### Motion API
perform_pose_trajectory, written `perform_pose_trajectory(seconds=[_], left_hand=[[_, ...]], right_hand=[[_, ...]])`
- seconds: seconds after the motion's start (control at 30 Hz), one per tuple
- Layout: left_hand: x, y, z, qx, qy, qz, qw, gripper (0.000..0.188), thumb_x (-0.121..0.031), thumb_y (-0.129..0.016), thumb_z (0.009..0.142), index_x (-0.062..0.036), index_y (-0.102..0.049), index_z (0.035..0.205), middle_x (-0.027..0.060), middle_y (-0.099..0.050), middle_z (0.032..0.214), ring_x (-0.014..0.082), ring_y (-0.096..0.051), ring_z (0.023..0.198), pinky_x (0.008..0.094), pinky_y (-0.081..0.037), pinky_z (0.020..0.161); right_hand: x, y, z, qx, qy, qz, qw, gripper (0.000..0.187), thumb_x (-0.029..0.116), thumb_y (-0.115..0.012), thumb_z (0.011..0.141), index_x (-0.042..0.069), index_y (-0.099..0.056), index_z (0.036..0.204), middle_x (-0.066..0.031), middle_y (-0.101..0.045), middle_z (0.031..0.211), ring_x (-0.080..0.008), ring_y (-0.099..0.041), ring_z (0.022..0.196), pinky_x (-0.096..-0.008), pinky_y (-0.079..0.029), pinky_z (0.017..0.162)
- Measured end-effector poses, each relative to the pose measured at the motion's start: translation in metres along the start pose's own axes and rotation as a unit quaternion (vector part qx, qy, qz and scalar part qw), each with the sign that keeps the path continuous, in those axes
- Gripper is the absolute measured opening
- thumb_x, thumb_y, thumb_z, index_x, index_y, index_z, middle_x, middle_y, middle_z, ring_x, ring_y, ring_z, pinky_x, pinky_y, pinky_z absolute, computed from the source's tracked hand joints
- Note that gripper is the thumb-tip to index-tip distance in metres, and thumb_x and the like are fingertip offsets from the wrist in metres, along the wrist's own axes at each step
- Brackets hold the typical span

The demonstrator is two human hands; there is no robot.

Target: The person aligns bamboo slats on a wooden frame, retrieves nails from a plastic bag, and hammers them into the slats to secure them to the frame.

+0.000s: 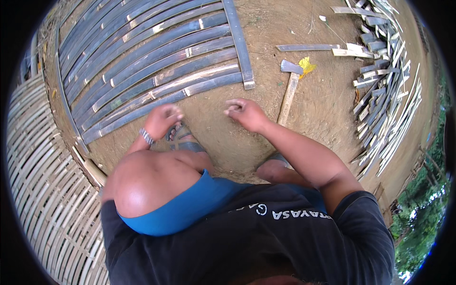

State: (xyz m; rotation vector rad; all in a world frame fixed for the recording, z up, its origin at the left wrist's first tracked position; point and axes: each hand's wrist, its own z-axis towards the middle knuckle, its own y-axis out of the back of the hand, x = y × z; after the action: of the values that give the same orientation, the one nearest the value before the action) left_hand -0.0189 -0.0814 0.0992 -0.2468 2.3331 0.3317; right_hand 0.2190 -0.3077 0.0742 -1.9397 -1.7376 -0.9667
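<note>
- Just ahead of my left hand (pixel 165 118), and reaching out to its left, lies the bamboo panel (pixel 152 51), its dark slats set across end strips on the ground; I cannot tell whether hand and edge touch.
- That hand has its fingers loosely curled in; I cannot tell whether they hold anything. Behind it, a metal-banded watch (pixel 146 136) circles the wrist.
- Below and right of it, I see a sandalled foot (pixel 186 145).
- My right hand (pixel 244 114), well apart from the left, keeps a narrow gap between thumb and bunched fingers; I cannot tell what, if anything, sits there.
- Right of it lies a hatchet (pixel 290 88), head away from me, beside a yellow leaf (pixel 308 65).
- Farther right is a heap of split bamboo (pixel 377 95).
</note>
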Motion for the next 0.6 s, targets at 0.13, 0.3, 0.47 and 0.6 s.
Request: perform_pose_trajectory(seconds=[0.13,0.3,0.47,0.6], left_hand=[[-0.067,-0.027,0.064,0.165,-0.034,0.014,0.986,0.012,-0.009,-0.074,0.091,0.0000,-0.066,0.094,0.0051,-0.070,0.080,0.0096,-0.067,0.069,0.0261,-0.053,0.063],[-0.112,-0.052,0.087,0.220,-0.055,0.038,0.973,0.015,-0.004,-0.074,0.090,-0.0014,-0.059,0.092,0.0040,-0.068,0.078,0.0087,-0.066,0.069,0.0246,-0.054,0.062],[-0.135,-0.071,0.089,0.261,-0.073,0.135,0.953,0.018,-0.004,-0.078,0.086,-0.0029,-0.060,0.088,0.0033,-0.068,0.076,0.0077,-0.065,0.069,0.0238,-0.050,0.060],[-0.131,-0.088,0.089,0.291,-0.060,0.144,0.944,0.020,-0.005,-0.080,0.085,-0.0032,-0.060,0.088,0.0033,-0.069,0.074,0.0080,-0.066,0.068,0.0239,-0.050,0.060]], right_hand=[[0.025,-0.014,-0.005,0.048,-0.017,0.211,0.976,0.039,0.026,-0.071,0.096,-0.002,-0.066,0.124,-0.0072,-0.071,0.096,-0.0147,-0.067,0.082,-0.0292,-0.055,0.076],[0.024,-0.001,-0.019,0.054,-0.034,0.313,0.947,0.028,0.022,-0.069,0.098,0.000,-0.066,0.114,-0.0065,-0.071,0.096,-0.0116,-0.066,0.084,-0.0267,-0.056,0.074],[0.013,0.015,-0.035,0.063,-0.101,0.448,0.886,0.023,0.021,-0.068,0.099,0.002,-0.065,0.111,-0.0060,-0.072,0.098,-0.0106,-0.065,0.083,-0.0261,-0.057,0.075],[-0.014,0.017,-0.029,0.090,-0.103,0.452,0.881,0.021,0.019,-0.068,0.099,0.001,-0.065,0.109,-0.0071,-0.073,0.100,-0.0100,-0.065,0.082,-0.0264,-0.058,0.074]])
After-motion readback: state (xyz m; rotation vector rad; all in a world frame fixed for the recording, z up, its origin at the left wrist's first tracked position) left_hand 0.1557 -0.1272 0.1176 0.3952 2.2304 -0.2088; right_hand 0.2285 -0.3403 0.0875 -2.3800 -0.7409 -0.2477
